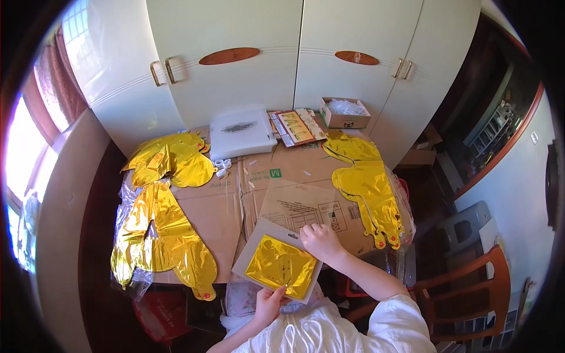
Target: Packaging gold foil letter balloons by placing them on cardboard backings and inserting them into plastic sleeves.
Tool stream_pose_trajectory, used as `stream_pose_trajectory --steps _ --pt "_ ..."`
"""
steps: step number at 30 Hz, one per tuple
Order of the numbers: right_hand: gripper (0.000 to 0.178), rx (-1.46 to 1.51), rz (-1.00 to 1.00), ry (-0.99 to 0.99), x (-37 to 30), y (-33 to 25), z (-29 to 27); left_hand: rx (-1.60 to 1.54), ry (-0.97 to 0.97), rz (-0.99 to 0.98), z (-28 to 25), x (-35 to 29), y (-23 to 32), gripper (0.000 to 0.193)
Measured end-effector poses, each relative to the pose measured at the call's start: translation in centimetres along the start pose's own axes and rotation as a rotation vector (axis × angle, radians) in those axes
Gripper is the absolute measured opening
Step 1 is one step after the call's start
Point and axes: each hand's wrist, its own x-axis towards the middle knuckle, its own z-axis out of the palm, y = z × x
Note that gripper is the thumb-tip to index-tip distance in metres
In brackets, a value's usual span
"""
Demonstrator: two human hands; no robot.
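A folded gold foil balloon (276, 265) lies flat against a grey backing card (249, 259) with a hang hole, tilted over my lap at the table's front edge. My left hand (271, 304) grips the lower edge, thumb on top of the foil. At the card's upper right edge, my right hand (321, 241) is closed with its fingers curled; its fingertips are partly hidden. A clear plastic sleeve (288, 194) seems to lie on the cardboard just beyond. Flattened gold foil balloons spread out on the left (159, 235) and on the right (368, 182).
Cardboard (215, 206) covers the table. Along its back stand a white translucent case (242, 132), printed cards (297, 126) and a small box (346, 115) with clear plastic pieces. White cord (222, 167) lies near the case. A wooden chair (471, 294) stands at right; cabinets (235, 29) rise behind.
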Motion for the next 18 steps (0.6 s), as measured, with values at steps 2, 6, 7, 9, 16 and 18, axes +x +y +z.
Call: stream_pose_trajectory --steps 2,6,7,9,16,18 --pt "0.004 0.005 -0.001 0.011 0.0 0.0 -0.2 -0.003 0.001 0.003 0.0 0.0 0.0 0.021" --pt "0.004 0.015 -0.028 -0.018 -0.2 -0.5 -0.5 -0.034 0.007 0.026 0.5 0.2 -0.4 0.021" --pt "0.004 0.005 -0.024 -0.032 -0.3 -0.5 -0.5 -0.046 0.008 0.032 0.6 0.3 -0.6 0.021" --pt "0.004 -0.016 -0.015 -0.060 -0.4 -0.6 -0.4 -0.067 -0.013 0.022 0.6 0.5 -0.7 0.021" --pt "0.003 0.033 0.023 -0.073 -0.6 0.9 -1.1 -0.034 -0.027 0.024 0.5 0.1 -0.7 0.021" --pt "0.002 0.058 0.026 -0.082 -0.9 1.2 -0.7 -0.019 -0.017 0.001 0.9 -0.1 -0.4 0.020"
